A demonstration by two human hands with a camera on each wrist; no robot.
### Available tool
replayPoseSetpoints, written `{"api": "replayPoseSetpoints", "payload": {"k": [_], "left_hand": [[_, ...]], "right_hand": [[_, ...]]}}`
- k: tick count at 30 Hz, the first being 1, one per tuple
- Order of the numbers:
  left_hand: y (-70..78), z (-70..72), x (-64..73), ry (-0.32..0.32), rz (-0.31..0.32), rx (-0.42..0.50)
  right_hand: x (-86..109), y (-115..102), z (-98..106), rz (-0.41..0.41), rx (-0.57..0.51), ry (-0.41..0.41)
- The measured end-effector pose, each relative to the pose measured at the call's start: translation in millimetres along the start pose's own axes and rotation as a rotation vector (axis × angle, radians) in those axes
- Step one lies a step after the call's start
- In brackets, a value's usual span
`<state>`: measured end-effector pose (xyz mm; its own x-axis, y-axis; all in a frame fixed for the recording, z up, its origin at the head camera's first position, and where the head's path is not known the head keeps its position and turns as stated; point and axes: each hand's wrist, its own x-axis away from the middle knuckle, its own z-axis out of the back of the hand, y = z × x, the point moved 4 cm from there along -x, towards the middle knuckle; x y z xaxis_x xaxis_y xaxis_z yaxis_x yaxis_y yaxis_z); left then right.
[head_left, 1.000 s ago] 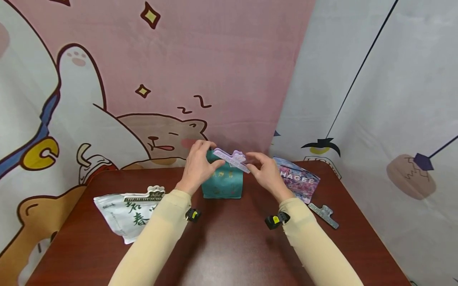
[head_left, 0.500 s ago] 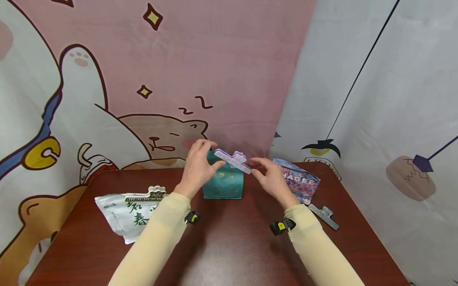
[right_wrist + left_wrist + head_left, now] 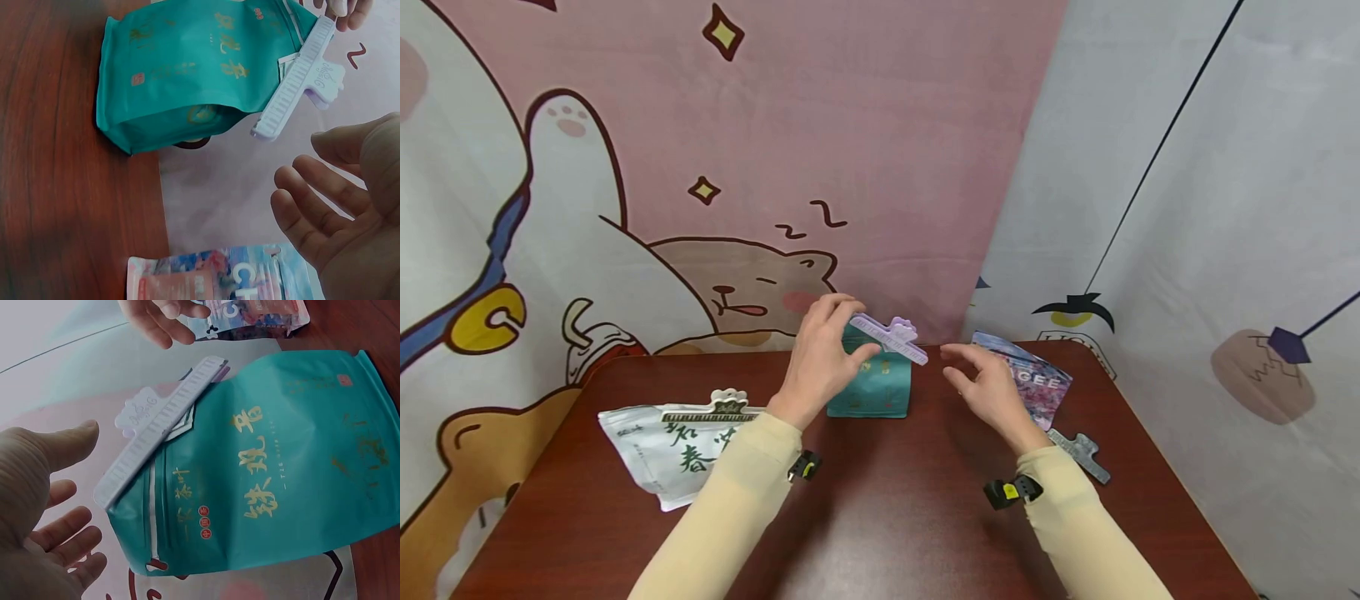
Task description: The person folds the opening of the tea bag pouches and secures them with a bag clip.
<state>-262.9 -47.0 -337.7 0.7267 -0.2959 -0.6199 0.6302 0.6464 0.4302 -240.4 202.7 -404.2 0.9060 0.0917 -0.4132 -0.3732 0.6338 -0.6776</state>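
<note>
A lilac clip [image 3: 891, 337] with a scalloped handle sits slantwise across the top of a teal tea bag [image 3: 872, 390], which stands upright at the back of the table. My left hand [image 3: 822, 354] is spread beside the clip's left end, thumb and fingers apart, as the left wrist view shows. To the right of the clip, my right hand [image 3: 992, 398] hovers with loosely bent fingers and holds nothing. In the right wrist view, a gap separates those fingers from the clip [image 3: 300, 78].
A white bag [image 3: 658, 454] with a white-and-dark clip [image 3: 727, 406] along its top lies at left, partly behind my left sleeve. At right stand a pink-and-blue pouch [image 3: 1037, 379] and a grey clip [image 3: 1086, 458] on the brown table [image 3: 880, 517]. A printed curtain [image 3: 887, 167] hangs behind.
My right hand has let go of the lilac clip's right end and moved right and toward me. My left hand has barely moved. The clip stays on the teal bag.
</note>
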Motion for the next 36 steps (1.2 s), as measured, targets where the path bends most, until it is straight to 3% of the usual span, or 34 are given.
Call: {"api": "replayPoseSetpoints", "payload": {"k": [14, 24, 30, 36], "left_hand": [[17.6, -11.1, 7.4, 0.030, -0.099, 0.014], [26.1, -17.1, 12.1, 0.059, -0.163, -0.027], [32.2, -20.2, 13.4, 0.050, -0.187, 0.002], [37.4, -24.3, 17.8, 0.042, -0.199, 0.020]], "right_hand": [[20.8, 13, 17, -0.019, 0.024, -0.017], [36.2, 22, 29, -0.034, 0.086, -0.026], [45.0, 28, 37, -0.050, 0.113, -0.037], [54.2, 34, 43, -0.056, 0.147, 0.001]]}}
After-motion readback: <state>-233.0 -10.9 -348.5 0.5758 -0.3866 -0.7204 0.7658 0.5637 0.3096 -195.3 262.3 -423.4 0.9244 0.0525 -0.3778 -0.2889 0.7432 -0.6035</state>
